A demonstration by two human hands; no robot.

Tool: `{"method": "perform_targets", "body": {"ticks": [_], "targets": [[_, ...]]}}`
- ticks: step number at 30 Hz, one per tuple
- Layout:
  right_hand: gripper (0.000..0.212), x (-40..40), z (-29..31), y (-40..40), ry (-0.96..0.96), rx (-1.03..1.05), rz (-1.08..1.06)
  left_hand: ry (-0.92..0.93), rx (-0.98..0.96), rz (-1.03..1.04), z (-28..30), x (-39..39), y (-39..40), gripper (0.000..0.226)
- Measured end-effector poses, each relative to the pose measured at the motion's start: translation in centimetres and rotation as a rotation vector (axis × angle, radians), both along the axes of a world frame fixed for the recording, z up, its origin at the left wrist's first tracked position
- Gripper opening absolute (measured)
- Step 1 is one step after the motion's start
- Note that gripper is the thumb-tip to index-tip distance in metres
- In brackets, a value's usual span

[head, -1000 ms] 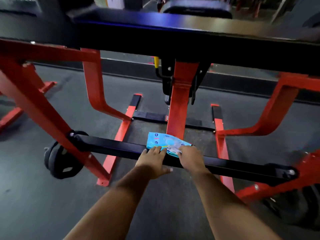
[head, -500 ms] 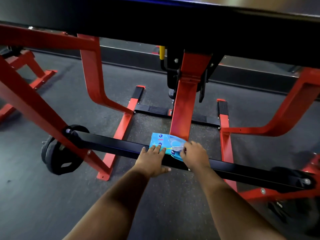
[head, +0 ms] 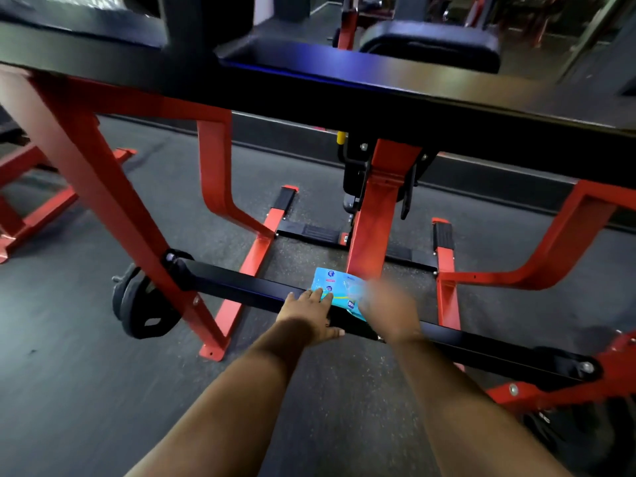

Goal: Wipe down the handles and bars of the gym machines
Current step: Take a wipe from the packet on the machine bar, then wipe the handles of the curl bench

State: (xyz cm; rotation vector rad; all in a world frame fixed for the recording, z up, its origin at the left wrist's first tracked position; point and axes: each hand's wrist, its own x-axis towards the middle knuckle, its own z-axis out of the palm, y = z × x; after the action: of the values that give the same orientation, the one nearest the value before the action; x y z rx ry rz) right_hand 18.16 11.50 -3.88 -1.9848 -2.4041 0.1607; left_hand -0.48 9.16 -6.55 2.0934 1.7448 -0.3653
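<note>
A single head-worn wide-angle camera looks forward and steeply down, close above a black square-section steel crossbar (head: 241,289) of a red-framed gym machine (head: 113,208).

I am looking at a gym. A red steel machine frame (head: 113,215) stands on dark rubber flooring (head: 69,390), with a black crossbar (head: 241,287) pinned across it and a black weight plate (head: 144,315) loaded at its left end. A padded black seat (head: 430,43) sits beyond, with more red frames (head: 31,187) off to the left.
</note>
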Motion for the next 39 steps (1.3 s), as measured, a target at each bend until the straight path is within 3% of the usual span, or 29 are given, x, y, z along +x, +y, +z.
{"method": "perform_targets", "body": {"ticks": [8,17,24,30,39], "targets": [[0.024,-12.6,5.1,-6.4,0.007,0.027,0.164,-0.029,0.081,0.17,6.6,-12.4,-9.4,0.1],[0.028,-33.4,9.5,-19.0,0.008,0.087,0.431,-0.023,0.21,0.426,13.0,-33.5,-27.4,0.098],[0.028,-49.2,12.2,-25.8,0.044,0.077,0.542,0.004,0.244,0.593,16.0,-48.0,-36.7,0.1],[0.026,-59.1,13.4,-25.1,0.053,0.079,0.572,0.008,0.296,0.614,17.6,-56.8,-36.7,0.101],[0.027,-73.0,12.2,-13.8,0.032,-0.018,0.513,0.06,0.265,0.542,16.3,-70.1,-25.0,0.101]]}}
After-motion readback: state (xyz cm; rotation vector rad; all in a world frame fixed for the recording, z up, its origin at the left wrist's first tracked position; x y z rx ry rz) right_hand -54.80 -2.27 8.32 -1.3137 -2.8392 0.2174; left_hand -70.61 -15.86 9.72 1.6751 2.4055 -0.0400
